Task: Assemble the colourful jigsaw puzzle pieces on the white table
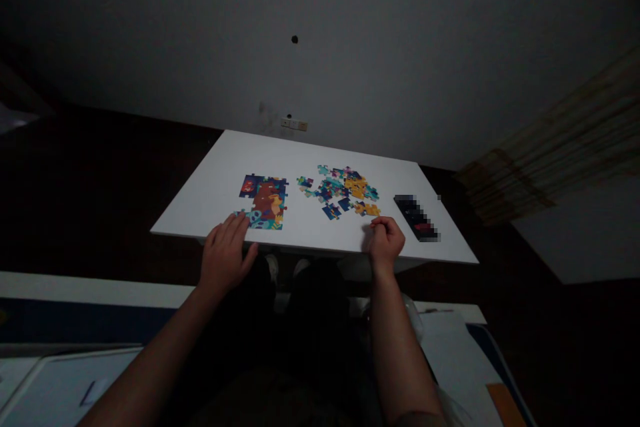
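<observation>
Now: left hand (225, 257) open, fingers spread on the near edge of the joined puzzle (265, 203) | right hand (386, 243) bunched, cannot tell if pinching anything, near the loose pieces (345, 190) on the white surface (210, 200) | thin, light, stiff card: lift by edges

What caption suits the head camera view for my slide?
Left hand touches a part-built jigsaw on a white table; right hand rests near loose pieces.

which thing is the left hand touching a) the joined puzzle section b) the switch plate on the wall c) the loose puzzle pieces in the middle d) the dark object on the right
a, the left hand has its fingertips on the lower left corner of the joined puzzle section.
</observation>
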{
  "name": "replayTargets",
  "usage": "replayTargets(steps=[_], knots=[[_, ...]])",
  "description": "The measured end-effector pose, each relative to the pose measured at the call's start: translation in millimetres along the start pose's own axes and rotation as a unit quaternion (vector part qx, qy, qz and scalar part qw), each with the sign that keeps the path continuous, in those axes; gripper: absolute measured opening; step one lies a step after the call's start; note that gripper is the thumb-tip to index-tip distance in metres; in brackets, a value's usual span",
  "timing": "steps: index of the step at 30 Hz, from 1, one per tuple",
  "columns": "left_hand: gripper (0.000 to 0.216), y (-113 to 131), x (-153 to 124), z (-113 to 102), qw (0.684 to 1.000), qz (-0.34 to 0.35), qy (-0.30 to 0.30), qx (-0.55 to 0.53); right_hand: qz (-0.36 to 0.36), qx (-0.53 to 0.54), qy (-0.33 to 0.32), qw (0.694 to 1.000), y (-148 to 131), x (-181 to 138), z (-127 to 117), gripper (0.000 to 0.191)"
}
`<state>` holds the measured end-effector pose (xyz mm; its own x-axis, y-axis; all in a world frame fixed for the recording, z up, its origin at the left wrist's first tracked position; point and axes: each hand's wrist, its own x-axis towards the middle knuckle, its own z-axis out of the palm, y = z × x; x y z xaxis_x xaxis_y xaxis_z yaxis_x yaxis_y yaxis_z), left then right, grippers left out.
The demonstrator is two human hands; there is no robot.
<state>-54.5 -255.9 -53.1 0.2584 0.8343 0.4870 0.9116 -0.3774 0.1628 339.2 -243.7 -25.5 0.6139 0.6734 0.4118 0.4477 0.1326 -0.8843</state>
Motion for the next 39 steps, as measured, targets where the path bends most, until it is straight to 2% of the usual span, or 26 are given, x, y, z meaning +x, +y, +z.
replayTargets(steps=[3, 6, 12, 18, 22, 26, 29, 31, 35, 39], knots=[[0.07, -2, 0, 0, 1.0, -0.001, 0.001, -0.01, 0.027, 0.022, 0.01, 0.999, 2, 2, -3, 0.015], [0.075, -3, -3, 2, 1.0, 0.003, 0.006, -0.028, 0.041, 0.03, -0.005, 0.999, 3, 3, -5, 0.014], [0.085, -4, -12, 16, 0.999, -0.01, 0.027, -0.041, 0.034, 0.001, -0.023, 0.999, -2, 1, -7, 0.015], [0.079, -7, -14, 32, 0.998, -0.011, 0.064, -0.007, 0.024, -0.016, -0.047, 0.998, -8, -2, -6, 0.016], [0.085, -11, -15, 37, 0.998, -0.012, 0.064, 0.004, 0.02, -0.035, -0.085, 0.996, -9, 1, -3, 0.017], [0.097, -13, -17, 39, 0.998, -0.018, 0.059, 0.01, 0.013, -0.085, -0.135, 0.987, -8, 26, 1, 0.02], [0.102, -11, -17, 38, 0.998, -0.027, 0.053, 0.007, -0.057, -0.187, -0.149, 0.969, -4, 61, 6, 0.038], [0.104, -10, -17, 37, 0.998, -0.032, 0.048, 0.005, -0.1, -0.233, -0.153, 0.955, 3, 85, 10, 0.042], [0.104, -10, -18, 37, 0.998, -0.032, 0.046, -0.007, -0.091, -0.275, -0.175, 0.941, 18, 114, 18, 0.036], [0.104, -10, -19, 38, 0.998, -0.032, 0.047, -0.027, -0.082, -0.264, -0.142, 0.951, 18, 114, 16, 0.031]])
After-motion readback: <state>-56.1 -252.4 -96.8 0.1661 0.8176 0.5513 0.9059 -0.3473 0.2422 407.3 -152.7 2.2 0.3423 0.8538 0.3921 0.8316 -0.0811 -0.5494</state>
